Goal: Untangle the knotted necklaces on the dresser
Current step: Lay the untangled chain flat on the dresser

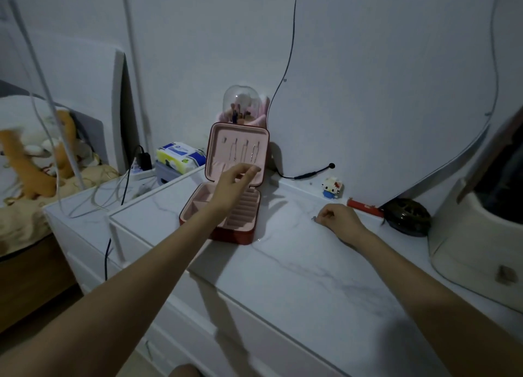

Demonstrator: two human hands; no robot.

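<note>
Left hand (236, 178) at open jewelry box (226, 209); right hand (338, 219) pinching necklace (314, 219).

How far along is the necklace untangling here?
Early, it seems. Done: the jewelry box stands open on the dresser, with chains hanging in its lid. In hand: the left hand reaches toward the lid, and the right hand pinches something small and shiny on the dresser top. Left: the untangling itself; no chain lies spread out, and no knot is visible.
</note>
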